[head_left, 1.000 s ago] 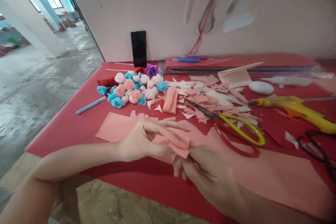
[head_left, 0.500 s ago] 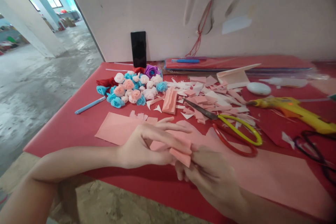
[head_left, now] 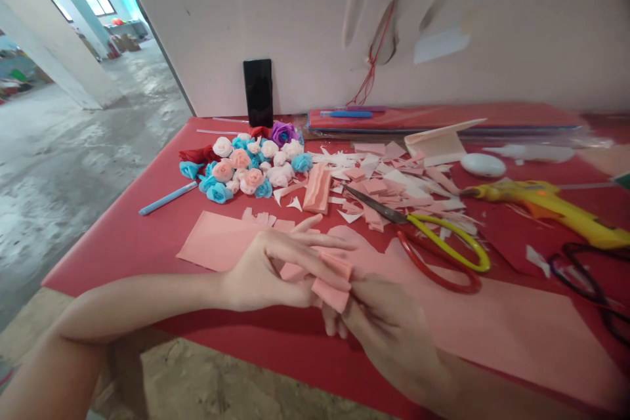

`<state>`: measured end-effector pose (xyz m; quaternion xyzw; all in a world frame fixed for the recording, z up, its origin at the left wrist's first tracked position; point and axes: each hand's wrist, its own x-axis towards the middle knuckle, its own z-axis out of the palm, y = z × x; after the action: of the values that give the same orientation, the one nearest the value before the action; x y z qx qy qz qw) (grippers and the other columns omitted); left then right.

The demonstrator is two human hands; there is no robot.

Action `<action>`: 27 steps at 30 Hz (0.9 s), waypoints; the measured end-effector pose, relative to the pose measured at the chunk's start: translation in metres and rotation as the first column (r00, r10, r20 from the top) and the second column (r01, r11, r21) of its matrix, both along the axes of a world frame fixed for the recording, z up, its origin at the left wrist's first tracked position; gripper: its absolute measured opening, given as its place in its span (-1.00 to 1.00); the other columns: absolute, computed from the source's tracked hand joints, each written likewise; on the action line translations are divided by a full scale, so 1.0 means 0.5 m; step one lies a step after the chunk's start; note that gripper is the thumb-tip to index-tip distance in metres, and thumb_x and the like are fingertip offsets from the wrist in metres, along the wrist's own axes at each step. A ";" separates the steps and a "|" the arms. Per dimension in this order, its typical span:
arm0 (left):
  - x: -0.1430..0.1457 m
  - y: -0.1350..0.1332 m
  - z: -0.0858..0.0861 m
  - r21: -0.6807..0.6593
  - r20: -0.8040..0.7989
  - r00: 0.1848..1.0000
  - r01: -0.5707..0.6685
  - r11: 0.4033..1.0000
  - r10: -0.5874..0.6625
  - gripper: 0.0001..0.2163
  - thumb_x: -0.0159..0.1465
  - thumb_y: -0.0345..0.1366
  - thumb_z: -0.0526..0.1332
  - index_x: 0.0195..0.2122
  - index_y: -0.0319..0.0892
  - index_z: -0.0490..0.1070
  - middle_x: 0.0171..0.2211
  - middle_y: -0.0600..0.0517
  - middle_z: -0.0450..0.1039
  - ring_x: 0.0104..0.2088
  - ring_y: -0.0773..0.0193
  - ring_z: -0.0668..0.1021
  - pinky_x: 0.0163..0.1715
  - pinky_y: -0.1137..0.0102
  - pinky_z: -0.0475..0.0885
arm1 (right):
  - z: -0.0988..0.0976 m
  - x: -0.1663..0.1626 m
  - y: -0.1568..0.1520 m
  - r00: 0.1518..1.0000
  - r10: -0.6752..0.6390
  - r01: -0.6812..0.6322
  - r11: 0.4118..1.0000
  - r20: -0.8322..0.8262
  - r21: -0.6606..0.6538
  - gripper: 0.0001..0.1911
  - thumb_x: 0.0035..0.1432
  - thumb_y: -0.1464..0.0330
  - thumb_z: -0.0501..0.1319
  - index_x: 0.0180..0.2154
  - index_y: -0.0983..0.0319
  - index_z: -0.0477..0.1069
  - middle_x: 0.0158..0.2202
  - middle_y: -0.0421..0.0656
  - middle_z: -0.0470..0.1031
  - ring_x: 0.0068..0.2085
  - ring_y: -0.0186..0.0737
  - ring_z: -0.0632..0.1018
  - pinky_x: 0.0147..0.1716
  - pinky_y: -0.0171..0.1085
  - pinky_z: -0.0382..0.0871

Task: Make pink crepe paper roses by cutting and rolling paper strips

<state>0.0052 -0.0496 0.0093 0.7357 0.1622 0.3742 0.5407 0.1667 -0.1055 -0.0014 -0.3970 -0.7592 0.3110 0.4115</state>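
Note:
Between my hands, above the near edge of the table, is a small folded strip of pink paper. My left hand grips it with thumb and index finger, while the other fingers stretch out to the right. My right hand pinches the strip's right end, its fingertips partly hidden behind the paper. Under the hands lie a flat pink sheet on the left and a larger pink sheet on the right. Scissors with one yellow and one red handle rest just beyond my right hand.
Paper roses cluster at the back left, near a blue pen and an upright phone. Pink and white scraps cover the middle. A yellow glue gun with a black cable lies right, beside a white oval object.
The strip has turned slightly in my fingers, showing more of its folded face. Both hands have shifted a little to the left, still gripping it.

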 end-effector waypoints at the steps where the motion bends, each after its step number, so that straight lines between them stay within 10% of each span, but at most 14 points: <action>1: 0.000 0.000 -0.002 -0.006 0.000 1.000 -0.002 1.000 0.002 -0.66 -0.05 -0.60 0.26 -0.32 -0.02 0.50 -0.26 0.06 0.53 -0.01 0.18 0.44 0.21 0.07 -0.10 | -0.001 -0.001 0.000 1.000 -0.005 0.005 1.000 -0.006 -0.016 -0.66 0.12 0.54 -0.05 -0.64 0.27 0.27 -0.70 -0.32 0.32 -0.65 -0.54 0.36 -0.61 -0.54 0.20; 10: 0.000 0.005 -0.015 -0.073 0.012 0.999 -0.034 0.997 0.035 -0.75 -0.05 -0.49 0.32 -0.34 -0.06 0.52 -0.31 0.03 0.55 -0.02 0.13 0.44 0.20 0.08 -0.07 | -0.013 0.016 -0.001 0.993 0.119 -0.115 0.982 0.017 -0.149 -0.72 0.11 0.54 -0.10 -0.47 0.23 0.32 -0.60 -0.27 0.36 -0.55 -0.43 0.41 -0.51 -0.43 0.26; 15: 0.004 0.014 -0.012 -0.178 0.008 0.992 -0.125 0.976 0.128 -0.75 -0.04 -0.56 0.24 -0.39 -0.09 0.54 -0.32 0.05 0.56 -0.12 0.15 0.52 0.19 0.12 -0.01 | 0.008 0.010 -0.001 0.976 0.031 0.035 0.955 0.215 -0.296 -0.74 0.19 0.41 -0.10 -0.43 0.22 0.32 -0.53 -0.21 0.42 -0.55 -0.36 0.42 -0.54 -0.39 0.30; 20: 0.012 0.025 -0.022 -0.357 0.023 0.984 -0.159 0.920 0.179 -0.73 -0.03 -0.61 0.19 -0.42 -0.10 0.54 -0.38 0.07 0.57 -0.25 0.23 0.58 -0.04 0.29 0.39 | 0.026 0.073 0.024 0.841 -0.126 0.220 0.968 0.526 -0.120 -0.71 0.17 0.36 -0.08 -0.17 0.20 0.36 -0.31 -0.11 0.50 -0.37 -0.19 0.52 -0.42 -0.27 0.40; 24: 0.011 0.024 -0.027 -0.463 0.058 0.989 -0.097 0.881 0.139 -0.79 0.01 -0.56 0.23 -0.42 -0.11 0.54 -0.35 0.05 0.57 -0.26 0.26 0.58 -0.29 0.47 0.49 | -0.005 0.168 0.045 0.515 -0.447 0.456 0.865 0.731 0.208 -0.62 0.14 0.38 -0.14 -0.10 0.34 0.32 -0.05 0.07 0.37 -0.05 0.04 0.42 -0.16 -0.06 0.36; 27: 0.009 0.021 -0.027 -0.520 0.131 0.988 0.000 0.854 0.079 -0.87 0.04 -0.46 0.26 -0.42 -0.10 0.54 -0.37 0.06 0.57 -0.31 0.27 0.59 -0.29 0.46 0.49 | -0.036 0.213 0.050 0.483 -0.445 0.454 0.864 0.754 0.219 -0.58 0.12 0.44 -0.15 -0.03 0.41 0.25 0.01 0.10 0.30 0.04 0.01 0.34 0.00 -0.08 0.25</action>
<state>0.0099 -0.0388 -0.0041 0.5296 0.2317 0.3811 0.7216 0.2730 -0.0805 -0.0191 -0.6779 -0.7280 -0.0087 0.1023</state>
